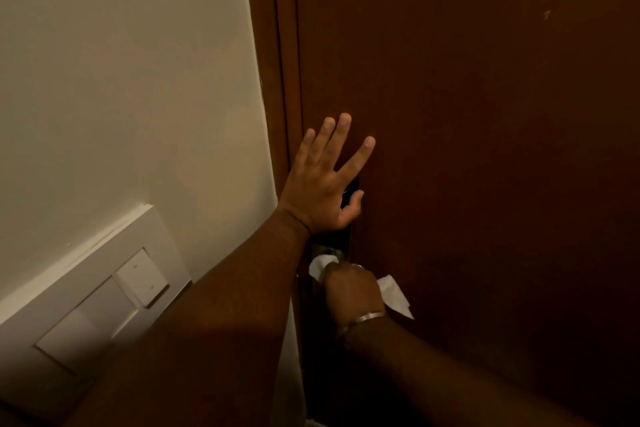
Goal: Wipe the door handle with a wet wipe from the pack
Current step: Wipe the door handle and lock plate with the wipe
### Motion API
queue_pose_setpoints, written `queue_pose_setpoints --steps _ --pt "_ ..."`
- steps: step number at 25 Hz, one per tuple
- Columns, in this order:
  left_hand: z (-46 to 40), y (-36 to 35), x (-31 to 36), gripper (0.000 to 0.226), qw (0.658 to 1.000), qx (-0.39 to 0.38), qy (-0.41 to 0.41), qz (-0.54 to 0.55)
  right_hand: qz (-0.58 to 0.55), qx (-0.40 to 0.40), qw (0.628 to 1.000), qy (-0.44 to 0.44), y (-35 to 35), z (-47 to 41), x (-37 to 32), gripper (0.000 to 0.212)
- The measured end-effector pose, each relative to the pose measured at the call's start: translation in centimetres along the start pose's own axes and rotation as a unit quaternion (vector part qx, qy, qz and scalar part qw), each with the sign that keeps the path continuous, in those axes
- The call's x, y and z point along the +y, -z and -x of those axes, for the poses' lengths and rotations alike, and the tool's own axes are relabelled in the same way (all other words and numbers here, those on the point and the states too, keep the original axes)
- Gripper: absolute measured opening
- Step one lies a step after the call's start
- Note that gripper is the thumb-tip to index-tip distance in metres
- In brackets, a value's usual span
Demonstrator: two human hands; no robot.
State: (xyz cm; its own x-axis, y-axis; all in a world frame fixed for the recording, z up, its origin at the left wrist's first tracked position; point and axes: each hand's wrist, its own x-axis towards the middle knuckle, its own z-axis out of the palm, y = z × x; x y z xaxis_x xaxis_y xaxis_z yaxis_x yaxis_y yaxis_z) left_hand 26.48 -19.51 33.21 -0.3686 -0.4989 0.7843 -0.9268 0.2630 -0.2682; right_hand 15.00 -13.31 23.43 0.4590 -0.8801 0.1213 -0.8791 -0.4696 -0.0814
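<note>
Across the right-hand part of the head view, the dark brown wooden door [485,149] fills the frame from top to bottom. Its frame [277,80], of the same brown wood, runs down its left edge and meets the cream wall [121,63]. Low on that wall, at the left, sits a white switch panel [93,298] with a raised rocker near its upper right corner.

Both bare forearms enter from the bottom edge. The left hand [322,187] lies flat against the door beside the frame, palm to the wood, its fingers [337,135] spread and released, grasping nothing. The heel of this hand and the thumb overlap the upper part of a dark, narrow lock plate [348,236] mounted vertically on the door.

The right hand [353,288] is directly below the left hand, at the lower part of the same plate. Its fingers are clenched around a white wet wipe [394,295]. One portion of the wipe projects to the left of the knuckles, against the metal of the plate; the other portion hangs out to the right of the hand, in front of the door face. A thin metal bangle [363,318] circles the right wrist.

The door handle is located under the right hand and the wipe; it is covered, and its shape cannot be determined. The wet wipe pack is outside the view
</note>
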Motion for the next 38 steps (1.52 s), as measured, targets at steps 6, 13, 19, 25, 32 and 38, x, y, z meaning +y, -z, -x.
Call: queue_pose_setpoints --steps 6,13,19,25,32,38 --pt "-0.1 -0.1 -0.2 0.081 1.0 0.007 -0.002 -0.002 0.026 0.118 0.99 -0.078 -2.7 0.4 -1.9 0.025" --pt "-0.1 0.0 0.0 0.08 1.0 -0.005 -0.002 0.001 0.035 0.156 0.984 0.076 -3.9 0.2 -1.8 0.042" --pt "0.1 -0.1 -0.1 0.08 1.0 -0.008 -0.007 -0.003 0.08 0.199 0.941 0.263 -3.4 2.5 7.2 0.046" --pt "0.2 0.0 -0.1 0.08 1.0 -0.01 0.0 0.009 0.039 0.048 0.982 0.178 -0.6 4.9 13.1 0.049" --pt "0.3 0.9 0.4 0.081 0.999 -0.046 0.025 0.012 -0.53 -0.091 0.819 -0.2 3.1 12.0 18.4 0.021" --pt "0.8 5.7 14.1 0.081 0.932 -0.216 -0.244 0.161 -0.557 -0.155 0.796 -0.182 8.1 18.1 22.5 0.012"
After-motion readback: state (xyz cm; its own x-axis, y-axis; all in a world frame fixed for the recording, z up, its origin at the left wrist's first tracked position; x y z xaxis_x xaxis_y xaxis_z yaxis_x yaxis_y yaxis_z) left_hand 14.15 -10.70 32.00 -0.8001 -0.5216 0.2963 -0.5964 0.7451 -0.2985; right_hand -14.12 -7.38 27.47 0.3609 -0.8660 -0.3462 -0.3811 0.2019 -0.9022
